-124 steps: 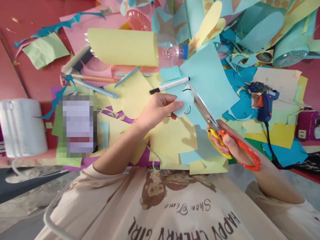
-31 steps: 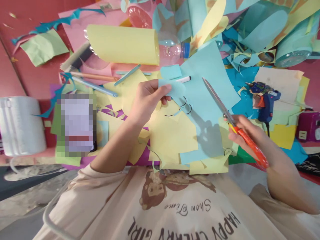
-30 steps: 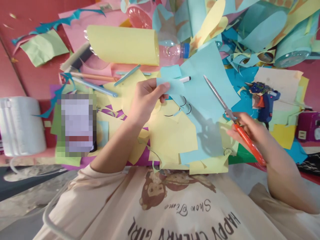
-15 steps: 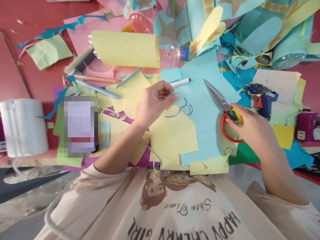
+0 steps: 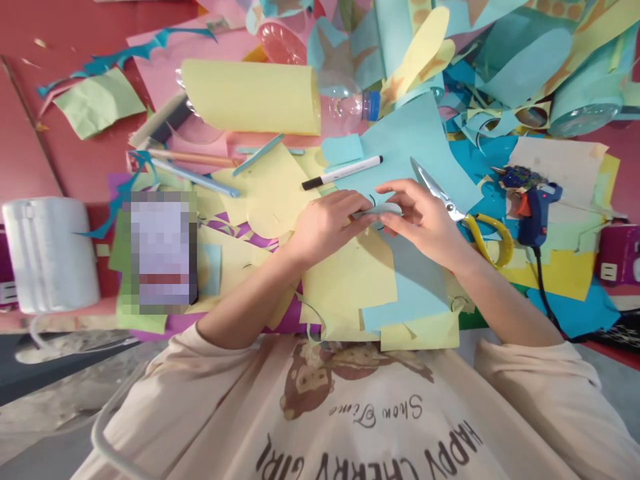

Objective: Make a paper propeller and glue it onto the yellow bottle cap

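Observation:
Near the middle of the table, my left hand [image 5: 327, 223] has its fingers closed on one end of a small light-blue paper piece [image 5: 389, 209]. My right hand [image 5: 425, 220] meets it from the other side, thumb and fingers round the piece's other end. Both hands are over blue paper [image 5: 425, 267] and yellow paper [image 5: 345, 287]. A black-capped marker [image 5: 345, 172] lies just beyond my left hand. Scissors [image 5: 487, 233] with a yellow handle lie beyond my right forearm, their blades slightly apart; the other handle is hidden.
A yellow-wrapped bottle [image 5: 250, 97] lies across the back. At the right is a blue glue gun [image 5: 535, 213] with a cord. A phone [image 5: 163, 253] and a white case [image 5: 53, 253] are at the left. Blue-wrapped bottles [image 5: 583, 100] and paper scraps crowd the back right.
My right hand has let go of the scissors and moved left to the paper piece beside my left hand. The scissors now rest on the table, and the marker's black cap is uncovered.

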`<state>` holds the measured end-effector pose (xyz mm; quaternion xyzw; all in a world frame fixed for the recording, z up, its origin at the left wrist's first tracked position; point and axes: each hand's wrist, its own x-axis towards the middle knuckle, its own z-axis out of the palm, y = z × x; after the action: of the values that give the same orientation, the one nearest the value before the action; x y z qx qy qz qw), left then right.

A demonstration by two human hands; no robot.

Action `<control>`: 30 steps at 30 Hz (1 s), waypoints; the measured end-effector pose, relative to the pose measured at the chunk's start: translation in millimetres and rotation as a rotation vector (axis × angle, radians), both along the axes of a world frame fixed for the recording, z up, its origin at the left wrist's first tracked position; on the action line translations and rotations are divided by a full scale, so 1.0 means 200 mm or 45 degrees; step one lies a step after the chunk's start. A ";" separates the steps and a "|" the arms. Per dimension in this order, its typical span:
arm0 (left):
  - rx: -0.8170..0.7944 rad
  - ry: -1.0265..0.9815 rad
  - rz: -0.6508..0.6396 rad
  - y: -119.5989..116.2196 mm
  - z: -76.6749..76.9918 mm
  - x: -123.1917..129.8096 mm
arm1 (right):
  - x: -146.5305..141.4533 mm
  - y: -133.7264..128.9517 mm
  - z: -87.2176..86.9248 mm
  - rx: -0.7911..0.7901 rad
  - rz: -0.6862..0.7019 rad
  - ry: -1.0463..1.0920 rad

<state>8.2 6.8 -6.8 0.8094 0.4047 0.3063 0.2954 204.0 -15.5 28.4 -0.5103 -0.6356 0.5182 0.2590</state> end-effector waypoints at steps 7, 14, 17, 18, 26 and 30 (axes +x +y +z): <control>0.069 -0.111 0.142 0.04 0.01 -0.04 | 0.02 0.03 -0.09 0.059 -0.205 0.079; -0.020 -0.211 0.485 0.12 0.02 -0.14 | 0.06 0.04 -0.09 0.108 -0.259 0.038; 0.076 -0.204 0.551 0.16 0.00 -0.17 | 0.06 0.04 -0.09 0.115 -0.257 0.051; 0.159 -0.145 0.547 0.17 -0.02 -0.18 | 0.06 0.04 -0.08 0.109 -0.260 0.043; 0.194 0.118 0.277 0.26 -0.13 -0.23 | 0.07 0.04 -0.08 0.093 -0.266 0.035; 0.280 0.055 0.257 0.24 -0.11 -0.23 | 0.06 0.04 -0.09 0.150 -0.264 0.068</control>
<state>-37.8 54.8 -28.5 0.7984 0.4543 0.3596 0.1640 216.7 -7.1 10.9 -0.5432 -0.6016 0.4639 0.3575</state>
